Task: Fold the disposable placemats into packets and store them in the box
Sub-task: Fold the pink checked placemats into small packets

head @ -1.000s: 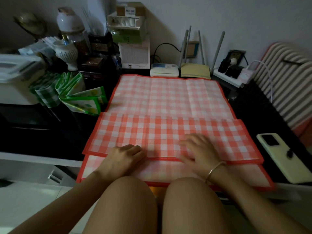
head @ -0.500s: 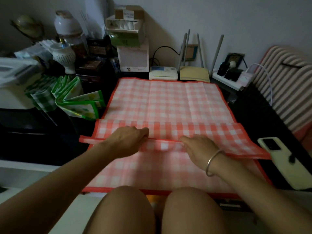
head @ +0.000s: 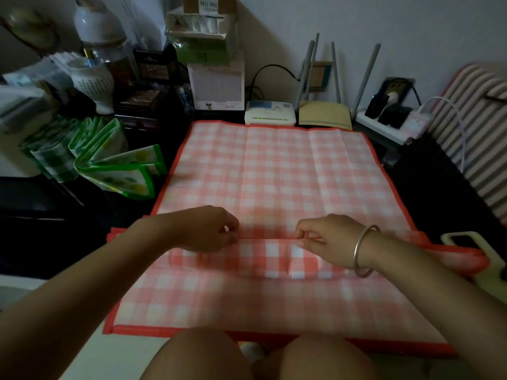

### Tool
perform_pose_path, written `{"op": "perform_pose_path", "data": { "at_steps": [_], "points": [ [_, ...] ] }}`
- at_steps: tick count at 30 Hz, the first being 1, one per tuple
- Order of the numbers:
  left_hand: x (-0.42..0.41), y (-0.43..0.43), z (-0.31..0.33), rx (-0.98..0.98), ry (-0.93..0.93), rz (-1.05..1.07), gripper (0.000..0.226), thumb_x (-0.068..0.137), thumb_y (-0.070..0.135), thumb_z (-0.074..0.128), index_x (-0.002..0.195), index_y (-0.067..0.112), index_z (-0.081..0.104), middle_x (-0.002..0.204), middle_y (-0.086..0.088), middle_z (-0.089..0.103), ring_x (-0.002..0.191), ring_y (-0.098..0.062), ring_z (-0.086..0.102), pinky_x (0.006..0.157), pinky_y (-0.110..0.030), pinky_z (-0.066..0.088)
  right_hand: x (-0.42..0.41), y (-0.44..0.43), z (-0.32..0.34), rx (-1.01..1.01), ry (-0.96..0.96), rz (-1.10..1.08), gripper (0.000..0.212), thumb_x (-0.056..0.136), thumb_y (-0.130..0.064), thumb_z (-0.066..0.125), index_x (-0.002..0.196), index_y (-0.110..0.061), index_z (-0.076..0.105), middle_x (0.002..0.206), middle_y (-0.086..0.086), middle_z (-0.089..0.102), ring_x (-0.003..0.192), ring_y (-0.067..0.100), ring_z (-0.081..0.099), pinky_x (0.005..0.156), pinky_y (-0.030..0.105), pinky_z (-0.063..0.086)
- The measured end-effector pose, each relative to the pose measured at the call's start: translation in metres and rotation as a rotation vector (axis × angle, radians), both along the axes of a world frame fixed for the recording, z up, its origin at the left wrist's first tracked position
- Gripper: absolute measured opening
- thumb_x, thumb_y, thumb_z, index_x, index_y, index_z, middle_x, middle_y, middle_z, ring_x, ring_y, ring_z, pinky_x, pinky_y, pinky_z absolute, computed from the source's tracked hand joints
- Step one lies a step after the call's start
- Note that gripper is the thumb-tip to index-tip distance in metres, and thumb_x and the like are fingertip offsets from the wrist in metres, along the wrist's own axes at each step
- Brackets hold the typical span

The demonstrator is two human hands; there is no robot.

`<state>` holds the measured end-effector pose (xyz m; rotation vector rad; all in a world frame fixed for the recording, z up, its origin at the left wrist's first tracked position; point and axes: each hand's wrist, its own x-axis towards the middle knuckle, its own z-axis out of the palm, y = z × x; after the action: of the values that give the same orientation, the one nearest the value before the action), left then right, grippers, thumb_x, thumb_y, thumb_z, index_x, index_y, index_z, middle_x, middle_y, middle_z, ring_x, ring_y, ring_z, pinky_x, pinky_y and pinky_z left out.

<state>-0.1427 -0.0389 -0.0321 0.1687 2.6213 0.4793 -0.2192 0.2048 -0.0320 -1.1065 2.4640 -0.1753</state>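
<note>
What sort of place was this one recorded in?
Most likely a room in a home: a router with antennas and a loaded power strip sit by the wall, what looks like a striped cushion lies at the right, and the red checked placemat covers a cluttered dark table.

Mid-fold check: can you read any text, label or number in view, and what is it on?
Label on the cardboard box: print too blurred to read.
Printed grid on the white box: too small to read.
No other writing can be read.
</note>
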Motion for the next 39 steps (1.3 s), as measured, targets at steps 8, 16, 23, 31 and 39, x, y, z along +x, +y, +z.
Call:
{"op": "perform_pose_path", "data": {
  "at_steps": [8,16,23,31,39],
  "points": [
    [0.003,-0.007,-0.030,-0.213,0.492,-0.007,0.020,0.098,0.040,0.045,0.099,0.029,0.062,0.096,0.011,0.061,0.084,-0.013,0.059,0.064,-0.027,0.041,0.000,0.002,-0.036,-0.096,0.743,0.050,0.030,0.086,-0.040,0.051,0.071,-0.020,0.068,0.064,-0.003,0.064,0.064,0.023,0.058,0.068,0.033,0.047],
    [0.012,-0.008,-0.075,-0.083,0.835,0.159,0.016,0.093,0.039,0.055,0.094,0.023,0.058,0.087,0.006,0.064,0.069,-0.018,0.061,0.051,-0.029,0.045,0.000,0.011,-0.063,-0.400,0.432,-0.279,0.009,0.088,-0.032,0.059,0.087,-0.026,0.066,0.086,-0.013,0.063,0.085,0.015,0.054,0.070,0.028,0.042],
    [0.002,-0.013,-0.083,-0.132,0.847,0.150,0.027,0.090,0.047,0.045,0.086,0.023,0.056,0.080,0.005,0.062,0.063,-0.020,0.059,0.047,-0.029,0.044,-0.007,0.012,-0.072,-0.498,0.322,-0.372,0.004,0.086,-0.027,0.066,0.082,-0.029,0.063,0.081,-0.019,0.059,0.082,0.009,0.051,0.066,0.018,0.033],
    [-0.011,-0.012,-0.077,-0.279,0.775,0.008,0.028,0.099,0.041,0.043,0.089,0.016,0.054,0.081,0.000,0.061,0.061,-0.024,0.058,0.049,-0.029,0.035,-0.008,0.011,-0.079,-0.514,0.351,-0.347,0.004,0.086,-0.025,0.067,0.083,-0.027,0.065,0.084,-0.014,0.056,0.083,0.013,0.049,0.072,0.026,0.036],
    [-0.007,0.024,-0.063,-0.292,0.719,-0.070,0.042,0.090,0.015,0.048,0.132,0.018,0.055,0.134,-0.004,0.057,0.119,-0.024,0.055,0.103,-0.038,0.040,-0.010,0.012,-0.084,-0.458,0.407,-0.312,0.003,0.088,-0.027,0.064,0.085,-0.028,0.064,0.089,-0.011,0.054,0.085,0.015,0.050,0.077,0.031,0.042]
  ]
}}
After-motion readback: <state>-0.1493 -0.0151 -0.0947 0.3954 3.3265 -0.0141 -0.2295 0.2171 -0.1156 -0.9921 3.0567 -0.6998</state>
